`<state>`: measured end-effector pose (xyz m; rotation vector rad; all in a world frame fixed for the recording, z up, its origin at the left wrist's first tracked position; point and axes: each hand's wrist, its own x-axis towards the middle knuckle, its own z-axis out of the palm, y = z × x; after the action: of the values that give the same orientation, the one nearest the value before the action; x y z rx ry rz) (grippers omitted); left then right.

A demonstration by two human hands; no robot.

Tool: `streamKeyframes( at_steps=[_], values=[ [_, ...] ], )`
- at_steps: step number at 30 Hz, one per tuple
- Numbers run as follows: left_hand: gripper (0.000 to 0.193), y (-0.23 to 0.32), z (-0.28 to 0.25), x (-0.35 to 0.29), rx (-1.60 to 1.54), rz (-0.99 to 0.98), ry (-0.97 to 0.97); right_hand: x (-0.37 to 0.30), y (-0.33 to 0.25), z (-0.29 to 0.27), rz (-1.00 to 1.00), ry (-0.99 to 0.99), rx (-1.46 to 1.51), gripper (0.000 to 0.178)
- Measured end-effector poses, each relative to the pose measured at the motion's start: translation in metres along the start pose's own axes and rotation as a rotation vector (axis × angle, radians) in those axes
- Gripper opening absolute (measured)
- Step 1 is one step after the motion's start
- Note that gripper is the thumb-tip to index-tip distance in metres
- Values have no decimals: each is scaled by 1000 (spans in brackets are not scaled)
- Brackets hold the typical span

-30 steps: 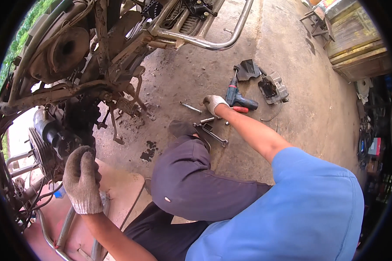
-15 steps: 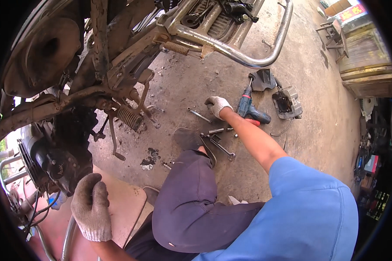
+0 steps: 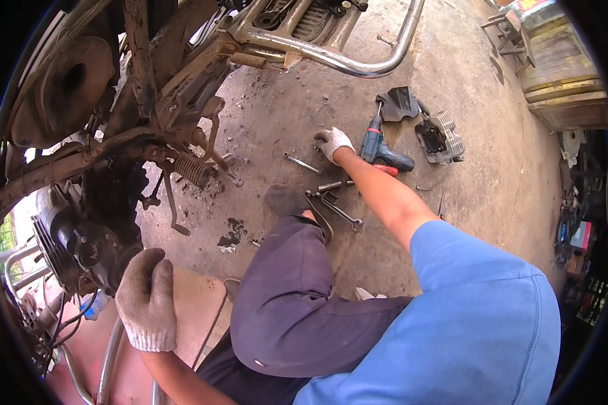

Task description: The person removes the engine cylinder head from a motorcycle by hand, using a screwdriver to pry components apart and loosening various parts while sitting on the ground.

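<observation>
My left hand [image 3: 147,297], in a dirty knit glove, hangs beside the dark engine [image 3: 91,246] of a motorcycle. Its fingers lie together, the thumb slightly apart, and I see nothing in it. My right hand [image 3: 332,144], in a paler glove, reaches low over the concrete floor with loosely bent fingers. Nothing shows in its grasp, though the palm side is hidden. Just below it lies a metal rod-shaped tool [image 3: 302,163]. To its right rests a blue cordless power tool [image 3: 378,143]. Nearer my foot are a wrench [image 3: 341,214] and a metal extension bar [image 3: 334,185].
The rusty motorcycle frame [image 3: 81,158] fills the left side, with a kickstand spring [image 3: 192,169] and a chrome rail [image 3: 365,69]. A finned cylinder part [image 3: 440,137] and a black plate [image 3: 397,104] lie beyond the power tool. A wooden cabinet [image 3: 564,77] stands far right.
The view has shifted, so most of the scene sits higher. My left hand has risen a little beside the engine and its fingers are straighter. My right hand keeps its place near the tools.
</observation>
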<state>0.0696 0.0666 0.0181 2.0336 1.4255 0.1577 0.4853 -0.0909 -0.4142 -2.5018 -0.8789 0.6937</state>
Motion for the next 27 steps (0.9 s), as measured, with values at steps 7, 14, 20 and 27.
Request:
streamKeyframes(
  at_steps=[7,14,20,27],
  values=[
    [35,25,34,12,-495,47,-43,-112,-112,-80,-76,4,675,33],
    [42,58,85,25,-223,421,-270,-221,-256,-117,-496,-539,1042,47],
    [49,31,47,8,-308,416,-37,-222,-129,-68,-253,-211,256,34],
    [38,0,5,2,-212,159,-53,-235,55,-13,8,-142,-390,23]
  ],
)
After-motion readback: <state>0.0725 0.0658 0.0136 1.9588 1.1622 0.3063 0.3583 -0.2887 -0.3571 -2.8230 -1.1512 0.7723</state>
